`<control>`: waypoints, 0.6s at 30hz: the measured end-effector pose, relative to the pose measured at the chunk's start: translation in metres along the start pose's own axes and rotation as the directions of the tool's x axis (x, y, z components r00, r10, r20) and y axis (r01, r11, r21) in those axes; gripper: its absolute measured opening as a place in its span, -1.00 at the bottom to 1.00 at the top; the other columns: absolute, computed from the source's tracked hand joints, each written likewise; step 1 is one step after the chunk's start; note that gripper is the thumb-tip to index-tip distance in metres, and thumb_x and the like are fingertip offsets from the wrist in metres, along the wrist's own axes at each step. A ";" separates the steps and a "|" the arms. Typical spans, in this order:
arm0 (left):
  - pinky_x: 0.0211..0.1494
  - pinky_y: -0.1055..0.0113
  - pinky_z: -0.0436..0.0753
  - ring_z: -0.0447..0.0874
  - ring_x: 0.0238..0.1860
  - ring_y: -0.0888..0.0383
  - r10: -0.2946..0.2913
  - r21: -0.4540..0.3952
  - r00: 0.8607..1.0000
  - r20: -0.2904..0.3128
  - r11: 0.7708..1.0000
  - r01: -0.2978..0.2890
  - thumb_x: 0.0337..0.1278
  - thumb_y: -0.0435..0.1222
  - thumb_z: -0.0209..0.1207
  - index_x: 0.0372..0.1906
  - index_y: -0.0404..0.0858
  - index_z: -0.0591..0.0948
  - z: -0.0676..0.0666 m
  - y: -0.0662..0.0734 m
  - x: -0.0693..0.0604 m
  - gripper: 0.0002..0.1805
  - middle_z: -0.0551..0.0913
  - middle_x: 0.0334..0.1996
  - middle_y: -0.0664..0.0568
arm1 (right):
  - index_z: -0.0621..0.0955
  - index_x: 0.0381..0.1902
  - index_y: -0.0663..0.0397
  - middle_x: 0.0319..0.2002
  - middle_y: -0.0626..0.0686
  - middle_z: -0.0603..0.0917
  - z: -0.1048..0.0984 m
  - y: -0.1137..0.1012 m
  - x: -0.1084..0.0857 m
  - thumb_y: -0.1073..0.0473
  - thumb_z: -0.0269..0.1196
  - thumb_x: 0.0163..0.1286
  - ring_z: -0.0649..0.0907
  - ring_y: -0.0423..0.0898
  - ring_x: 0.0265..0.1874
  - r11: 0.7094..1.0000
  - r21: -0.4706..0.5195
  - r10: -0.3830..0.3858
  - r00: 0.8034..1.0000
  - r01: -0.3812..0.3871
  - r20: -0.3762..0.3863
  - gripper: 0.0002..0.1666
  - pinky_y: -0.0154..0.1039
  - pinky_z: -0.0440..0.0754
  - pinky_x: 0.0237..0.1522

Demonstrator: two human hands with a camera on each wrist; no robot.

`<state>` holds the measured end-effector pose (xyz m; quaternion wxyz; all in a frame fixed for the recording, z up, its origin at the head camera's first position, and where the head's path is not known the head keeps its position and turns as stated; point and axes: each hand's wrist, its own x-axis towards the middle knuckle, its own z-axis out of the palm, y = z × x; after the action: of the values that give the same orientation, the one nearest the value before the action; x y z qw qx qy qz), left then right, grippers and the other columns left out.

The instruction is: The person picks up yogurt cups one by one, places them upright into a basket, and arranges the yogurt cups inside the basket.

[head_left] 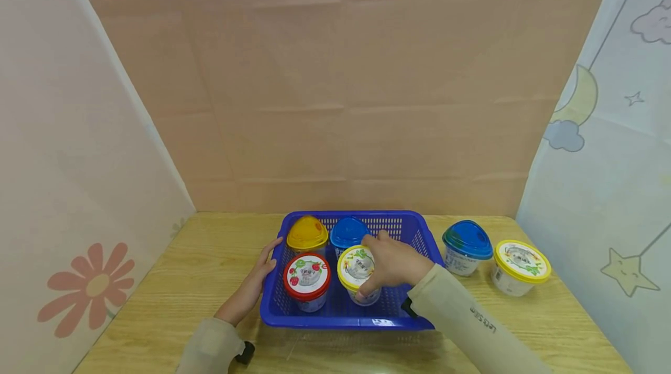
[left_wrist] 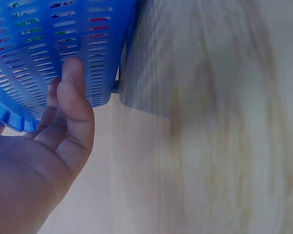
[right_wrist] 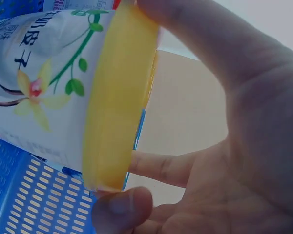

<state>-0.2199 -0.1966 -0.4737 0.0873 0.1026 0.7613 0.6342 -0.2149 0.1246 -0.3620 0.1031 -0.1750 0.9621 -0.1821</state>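
Note:
A blue plastic basket point(head_left: 348, 323) stands on the table. My left hand point(head_left: 255, 282) holds its left rim, with fingertips point(left_wrist: 74, 73) against the slotted outer wall. My right hand point(head_left: 394, 260) grips a white tub with a yellow rim point(head_left: 356, 263) by its lid, thumb on one side and fingers on the other. In the right wrist view this tub point(right_wrist: 44, 83) shows a yellow flower and green leaves. It is inside the basket; whether it touches the floor is hidden. Beside it are a red-lidded tub point(head_left: 307, 277), a yellow-lidded tub point(head_left: 307, 233) and a blue-lidded tub point(head_left: 348, 230).
To the right of the basket, a blue-lidded tub point(head_left: 466, 247) and a yellow-rimmed tub point(head_left: 521, 267) stand on the wooden table point(head_left: 209, 257). A brown sheet point(head_left: 341, 100) hangs at the back, and patterned panels flank both sides.

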 end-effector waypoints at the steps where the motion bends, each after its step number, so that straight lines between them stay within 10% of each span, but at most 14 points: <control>1: 0.23 0.05 0.51 0.33 0.37 -0.20 0.002 -0.002 1.000 0.004 1.000 -0.002 0.59 0.01 -0.25 0.58 0.16 0.02 0.000 0.001 0.000 -0.43 0.05 0.55 -0.12 | 0.42 0.38 0.12 0.10 0.24 0.50 0.000 0.000 0.000 -0.28 0.68 -0.33 0.58 0.04 -0.18 1.000 0.004 -0.005 1.000 0.005 0.002 0.32 0.14 0.65 -0.05; 18: 0.26 0.06 0.48 0.28 0.40 -0.22 0.013 -0.010 1.000 0.009 1.000 -0.013 0.59 -0.01 -0.25 0.57 0.16 0.04 0.000 0.001 0.001 -0.44 -0.01 0.57 -0.11 | 0.47 0.28 0.14 -0.10 0.09 0.51 0.003 -0.003 0.002 -0.23 0.70 -0.39 0.55 -0.01 -0.21 0.999 -0.038 -0.004 0.998 0.007 0.067 0.25 0.07 0.61 -0.06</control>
<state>-0.2203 -0.1959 -0.4727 0.0869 0.1100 0.7570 0.6382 -0.2150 0.1205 -0.3636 0.1317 -0.1855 0.9609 -0.1581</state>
